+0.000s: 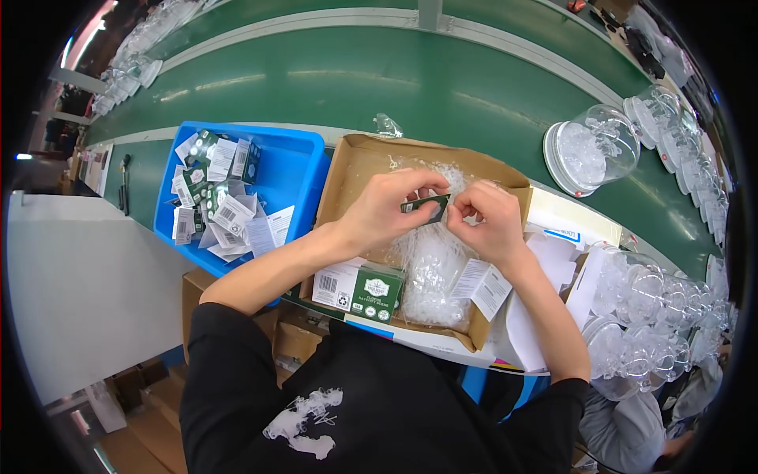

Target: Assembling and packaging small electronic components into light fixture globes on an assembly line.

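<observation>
Above an open cardboard tray [332, 186], my left hand [393, 204] pinches a small dark green card [418, 205] between thumb and fingers. At the card's right end my right hand [488, 220] is closed in a pinch; what its fingertips hold is too small to make out. Under both hands lies a pile of thin clear plastic strands [430, 265], which look like tag fasteners. Folded green-and-white printed cards [359, 289] rest at the tray's near left corner. Another white printed card [483, 286] lies open at the near right side.
Left of the tray, a blue plastic bin [304, 170] holds many green-and-white cards [225, 189]. A clear dome [592, 150] on a white base stands on the green bench [339, 87]. More domes [647, 296] crowd the right side, near another person's grey sleeve [624, 426].
</observation>
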Demonstrator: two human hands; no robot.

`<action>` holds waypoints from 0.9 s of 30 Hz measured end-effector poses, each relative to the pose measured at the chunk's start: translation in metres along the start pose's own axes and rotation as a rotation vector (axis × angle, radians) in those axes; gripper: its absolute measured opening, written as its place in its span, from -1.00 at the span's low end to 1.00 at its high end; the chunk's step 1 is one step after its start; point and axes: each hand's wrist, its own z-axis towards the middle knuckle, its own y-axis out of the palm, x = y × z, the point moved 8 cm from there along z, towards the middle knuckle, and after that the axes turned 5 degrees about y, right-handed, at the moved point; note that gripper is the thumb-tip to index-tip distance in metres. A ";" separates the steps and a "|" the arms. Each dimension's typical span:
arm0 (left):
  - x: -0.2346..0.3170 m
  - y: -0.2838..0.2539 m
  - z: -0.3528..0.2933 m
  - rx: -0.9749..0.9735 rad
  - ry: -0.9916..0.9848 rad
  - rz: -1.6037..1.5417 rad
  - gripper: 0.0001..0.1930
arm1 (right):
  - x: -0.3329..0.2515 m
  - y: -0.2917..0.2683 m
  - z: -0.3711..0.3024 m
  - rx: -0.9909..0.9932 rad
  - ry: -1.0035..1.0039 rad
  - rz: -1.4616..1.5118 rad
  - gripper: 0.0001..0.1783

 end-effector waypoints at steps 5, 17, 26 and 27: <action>0.003 0.002 -0.001 -0.008 0.058 0.052 -0.68 | 0.006 0.000 -0.001 -0.006 0.081 0.027 -0.83; 0.008 -0.001 0.007 -0.020 0.058 0.022 -0.62 | 0.008 -0.002 0.010 -0.026 0.093 0.007 -0.87; -0.015 0.025 -0.008 -0.125 -0.255 -0.701 -0.72 | -0.002 -0.016 -0.011 0.112 -0.002 0.091 -0.87; -0.016 0.027 -0.008 -0.136 -0.290 -0.751 -0.72 | -0.002 -0.016 -0.010 0.117 0.005 0.104 -0.87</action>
